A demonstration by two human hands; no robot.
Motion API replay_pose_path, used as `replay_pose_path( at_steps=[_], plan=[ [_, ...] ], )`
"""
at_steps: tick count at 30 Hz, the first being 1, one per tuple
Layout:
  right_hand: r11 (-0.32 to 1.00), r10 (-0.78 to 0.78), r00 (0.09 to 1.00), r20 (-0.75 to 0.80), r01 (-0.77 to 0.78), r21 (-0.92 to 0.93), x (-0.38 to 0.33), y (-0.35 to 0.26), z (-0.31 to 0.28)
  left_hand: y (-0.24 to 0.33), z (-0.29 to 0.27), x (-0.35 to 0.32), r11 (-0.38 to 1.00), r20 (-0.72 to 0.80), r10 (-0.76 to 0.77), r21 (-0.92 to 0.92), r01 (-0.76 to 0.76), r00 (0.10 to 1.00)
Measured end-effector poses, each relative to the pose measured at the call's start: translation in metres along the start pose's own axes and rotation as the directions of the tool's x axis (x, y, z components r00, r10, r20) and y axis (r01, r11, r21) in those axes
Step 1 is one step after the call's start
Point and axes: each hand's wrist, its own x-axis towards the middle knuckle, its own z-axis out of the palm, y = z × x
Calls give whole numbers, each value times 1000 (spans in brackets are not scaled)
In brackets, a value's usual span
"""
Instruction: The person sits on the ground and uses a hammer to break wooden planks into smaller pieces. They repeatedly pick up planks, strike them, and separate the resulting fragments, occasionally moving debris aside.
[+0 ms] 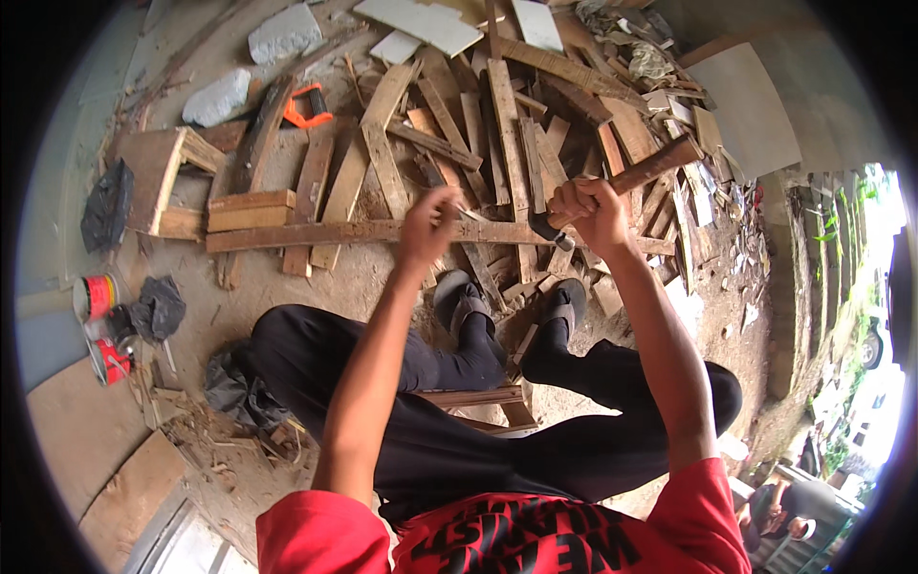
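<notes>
My right hand [588, 212] is wrapped round a hammer [655, 166], gripping it close to its dark metal head. The wooden handle sticks out up and to the right. Blurred by motion, my left hand [430, 225] is closed with its fingers pinched together; a thin pale piece shows by the fingertips, too small to name. Both hands are over a long wooden beam [363, 233] that lies crosswise in front of my feet. The beam rests across other boards, and the hammer's head hangs just over its right part.
Scrap boards [507, 124] are heaped beyond the beam. An orange-handled saw [307, 106] lies far left, near white blocks [285, 34]. To the left are a wooden box frame [153, 182], red cans [110, 362] and black plastic bags [158, 308]. Another person [779, 512] is at lower right.
</notes>
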Motion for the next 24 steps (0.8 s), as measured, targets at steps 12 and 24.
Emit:
replay_pose_path(
  at_steps=[12, 24],
  plan=[
    [997, 50, 993, 102, -43, -69, -26, -33, 62, 88, 20, -52, 930, 153, 15, -366, 42, 988],
    [352, 203, 959, -200, -262, -899, -23, 60, 77, -14, -55, -108, 827, -17, -496, -314, 467, 868]
  ],
)
